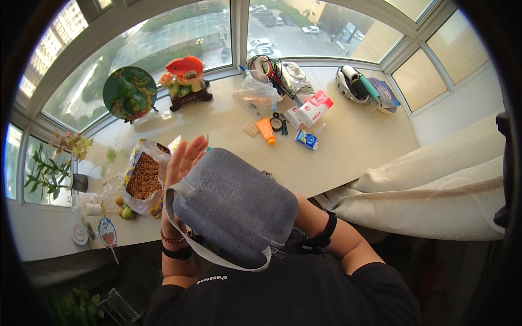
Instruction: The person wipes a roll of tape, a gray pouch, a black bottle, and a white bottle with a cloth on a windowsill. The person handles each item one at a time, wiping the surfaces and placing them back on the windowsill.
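A grey fabric zip case [240,203] fills the middle of the view, close in front of my chest. Its light grey webbing strap [212,257] loops along the left and lower sides, and a metal zip pull [279,253] shows at the lower corner. My left hand [186,157] is upright beside the case's left edge, fingers straight; its thumb and part of the palm are hidden, so its grip is unclear. The case covers my right hand entirely; only the forearm runs behind it.
On the cream windowsill counter [326,163] are a bag of ring-shaped snacks [143,175], fruit [127,212], an orange tube [266,130], black tape [276,123], boxes [314,109], a fish ornament [185,83], a green decorative plate [129,93] and a basket [346,87]. A curtain [428,195] hangs at right.
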The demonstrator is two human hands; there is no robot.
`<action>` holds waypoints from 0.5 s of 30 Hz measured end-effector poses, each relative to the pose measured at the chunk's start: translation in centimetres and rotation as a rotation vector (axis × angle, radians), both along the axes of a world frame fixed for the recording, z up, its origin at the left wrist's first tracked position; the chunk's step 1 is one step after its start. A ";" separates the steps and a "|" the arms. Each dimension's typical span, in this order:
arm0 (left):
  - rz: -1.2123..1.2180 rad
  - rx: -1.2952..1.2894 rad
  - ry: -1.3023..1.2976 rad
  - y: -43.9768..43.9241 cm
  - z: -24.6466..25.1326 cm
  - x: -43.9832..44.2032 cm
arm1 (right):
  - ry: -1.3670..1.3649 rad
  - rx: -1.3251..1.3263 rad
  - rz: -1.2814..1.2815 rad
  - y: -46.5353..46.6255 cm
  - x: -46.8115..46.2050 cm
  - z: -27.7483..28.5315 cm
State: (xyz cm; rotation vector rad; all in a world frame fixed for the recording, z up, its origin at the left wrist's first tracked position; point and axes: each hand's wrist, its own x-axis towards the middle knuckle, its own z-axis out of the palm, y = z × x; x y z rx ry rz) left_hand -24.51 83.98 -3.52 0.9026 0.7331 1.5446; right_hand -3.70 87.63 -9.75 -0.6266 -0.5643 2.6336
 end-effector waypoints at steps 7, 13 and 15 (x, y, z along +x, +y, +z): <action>-0.423 -0.144 0.241 1.9 -7.5 -1.0 | -0.151 0.365 -0.062 -0.4 3.9 -3.9; -0.217 -0.177 -0.118 2.9 -11.7 4.2 | -0.491 0.137 -0.304 2.3 9.3 -3.6; -0.185 -0.258 -0.155 4.1 -11.9 5.1 | -0.569 0.017 -0.541 3.4 12.7 -4.9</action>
